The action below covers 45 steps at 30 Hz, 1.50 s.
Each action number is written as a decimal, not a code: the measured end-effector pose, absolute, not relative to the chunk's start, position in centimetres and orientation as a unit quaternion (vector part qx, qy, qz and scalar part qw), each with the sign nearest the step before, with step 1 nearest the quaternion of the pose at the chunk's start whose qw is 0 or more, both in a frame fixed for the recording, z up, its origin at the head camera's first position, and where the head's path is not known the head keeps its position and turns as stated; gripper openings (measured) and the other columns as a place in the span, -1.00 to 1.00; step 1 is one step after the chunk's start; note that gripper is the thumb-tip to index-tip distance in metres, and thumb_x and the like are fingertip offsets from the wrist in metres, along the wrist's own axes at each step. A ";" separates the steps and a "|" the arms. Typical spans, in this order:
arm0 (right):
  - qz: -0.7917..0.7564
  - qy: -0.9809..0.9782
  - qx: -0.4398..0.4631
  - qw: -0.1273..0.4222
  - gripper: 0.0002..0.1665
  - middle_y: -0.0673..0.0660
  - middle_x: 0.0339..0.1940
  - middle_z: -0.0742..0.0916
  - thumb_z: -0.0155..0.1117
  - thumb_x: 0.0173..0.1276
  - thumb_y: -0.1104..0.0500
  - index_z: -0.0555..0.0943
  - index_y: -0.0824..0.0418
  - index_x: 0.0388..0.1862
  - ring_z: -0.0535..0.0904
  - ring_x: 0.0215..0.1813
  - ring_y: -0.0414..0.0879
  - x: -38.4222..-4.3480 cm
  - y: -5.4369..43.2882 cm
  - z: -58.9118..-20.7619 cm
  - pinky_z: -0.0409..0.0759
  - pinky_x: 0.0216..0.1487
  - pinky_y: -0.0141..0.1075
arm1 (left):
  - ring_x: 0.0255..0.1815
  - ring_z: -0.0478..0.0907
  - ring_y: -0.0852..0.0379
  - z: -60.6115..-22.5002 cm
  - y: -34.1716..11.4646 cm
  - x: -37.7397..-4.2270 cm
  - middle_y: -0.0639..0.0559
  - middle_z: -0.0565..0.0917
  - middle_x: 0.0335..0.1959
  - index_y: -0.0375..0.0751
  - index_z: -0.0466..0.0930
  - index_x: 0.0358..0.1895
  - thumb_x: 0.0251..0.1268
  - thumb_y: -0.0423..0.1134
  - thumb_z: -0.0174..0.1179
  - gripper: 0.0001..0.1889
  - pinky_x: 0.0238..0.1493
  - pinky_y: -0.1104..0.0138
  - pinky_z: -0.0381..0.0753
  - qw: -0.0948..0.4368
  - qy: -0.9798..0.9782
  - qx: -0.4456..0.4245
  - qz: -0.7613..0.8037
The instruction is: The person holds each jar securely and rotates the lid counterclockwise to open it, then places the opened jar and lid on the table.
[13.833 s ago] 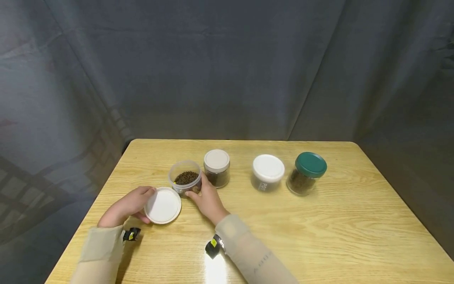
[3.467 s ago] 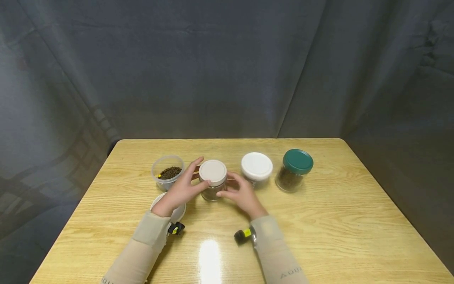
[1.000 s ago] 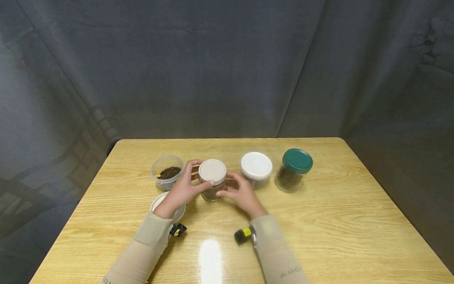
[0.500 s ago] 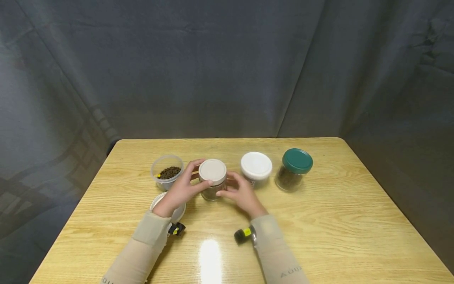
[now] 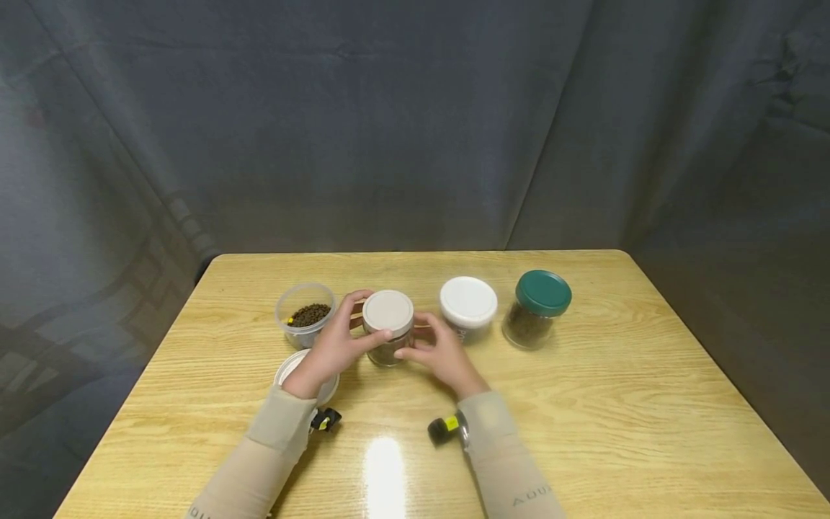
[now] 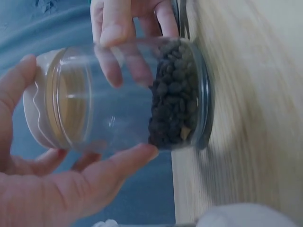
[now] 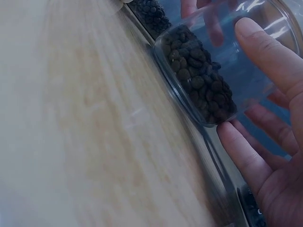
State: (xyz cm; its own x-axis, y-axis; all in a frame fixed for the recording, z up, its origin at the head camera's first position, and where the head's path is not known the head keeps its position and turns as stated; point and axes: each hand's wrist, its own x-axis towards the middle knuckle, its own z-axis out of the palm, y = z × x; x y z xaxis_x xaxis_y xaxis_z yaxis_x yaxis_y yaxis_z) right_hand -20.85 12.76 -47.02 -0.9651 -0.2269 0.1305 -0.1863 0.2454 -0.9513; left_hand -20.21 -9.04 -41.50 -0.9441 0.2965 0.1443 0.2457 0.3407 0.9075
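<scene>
A clear jar (image 5: pixel 386 354) of dark brown pellets, topped by a beige lid (image 5: pixel 387 310), stands upright between both hands. My left hand (image 5: pixel 336 347) grips it from the left, thumb at the lid's front edge and fingers behind. From the right, my right hand (image 5: pixel 446 360) holds the glass body low down. The left wrist view shows the pellets (image 6: pixel 174 94) filling only the bottom part of the jar. In the right wrist view the thumb and fingers of my right hand (image 7: pixel 270 137) wrap the glass near its base.
Left of the jar sits an uncovered plastic tub (image 5: pixel 303 337) with pellets. A white lid (image 5: pixel 329 390) lies in front of it, partly under my left wrist. To the right stand a white-lidded tub (image 5: pixel 468 303) and a green-lidded jar (image 5: pixel 528 328). A dark curtain (image 5: pixel 389 144) hangs behind the table.
Earlier my left hand held the white lid and my right the uncovered tub; both were let go. The beige-lidded jar came nearer, gripped by both hands. Over the last second only my left fingers shift slightly.
</scene>
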 end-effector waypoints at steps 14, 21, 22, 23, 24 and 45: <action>-0.594 0.796 -0.118 0.014 -0.10 0.19 0.30 0.60 0.66 0.01 0.20 0.48 0.16 0.37 0.61 0.24 0.12 -20.8 12.7 -46.7 0.61 0.25 -0.15 | 0.46 0.29 -0.35 -41.4 -9.9 -20.5 -0.22 0.28 0.49 -0.07 0.15 0.54 0.37 -0.14 0.35 -0.24 0.39 -0.15 0.41 0.065 0.799 0.192 0.566; -0.583 0.803 -0.122 0.012 -0.10 0.14 0.29 0.61 0.67 0.01 0.13 0.49 0.11 0.36 0.62 0.23 0.09 -20.8 12.8 -46.9 0.61 0.26 -0.11 | 0.43 0.33 -0.28 -41.3 -9.3 -20.2 -0.27 0.33 0.42 -0.15 0.17 0.46 0.27 -0.18 0.44 -0.21 0.42 -0.10 0.39 0.050 0.795 0.156 0.584; -0.583 0.803 -0.123 0.011 -0.10 0.14 0.29 0.61 0.67 0.02 0.13 0.49 0.12 0.36 0.62 0.23 0.09 -20.8 12.8 -46.9 0.61 0.26 -0.11 | 0.43 0.33 -0.29 -41.3 -9.2 -20.2 -0.28 0.33 0.42 -0.16 0.16 0.45 0.26 -0.18 0.45 -0.20 0.42 -0.09 0.39 0.048 0.797 0.151 0.583; -0.582 0.804 -0.123 0.012 -0.10 0.15 0.29 0.61 0.67 0.01 0.14 0.49 0.12 0.36 0.62 0.23 0.09 -20.8 12.8 -46.9 0.61 0.26 -0.11 | 0.42 0.33 -0.29 -41.4 -9.2 -20.2 -0.29 0.33 0.41 -0.16 0.15 0.45 0.25 -0.18 0.46 -0.20 0.42 -0.09 0.40 0.048 0.798 0.147 0.582; -0.583 0.803 -0.124 0.012 -0.11 0.15 0.29 0.61 0.67 0.02 0.14 0.49 0.13 0.36 0.62 0.23 0.10 -20.8 12.8 -46.9 0.62 0.25 -0.10 | 0.42 0.34 -0.29 -41.4 -9.1 -20.2 -0.29 0.33 0.41 -0.16 0.16 0.44 0.24 -0.18 0.46 -0.19 0.42 -0.08 0.40 0.047 0.798 0.144 0.583; -0.580 0.804 -0.130 0.016 -0.10 0.18 0.32 0.58 0.66 0.04 0.12 0.46 0.15 0.37 0.60 0.25 0.13 -20.7 12.8 -46.8 0.61 0.27 -0.08 | 0.43 0.32 -0.30 -41.4 -9.7 -20.4 -0.27 0.34 0.43 -0.17 0.16 0.50 0.35 -0.16 0.37 -0.24 0.43 -0.12 0.37 0.045 0.799 0.186 0.571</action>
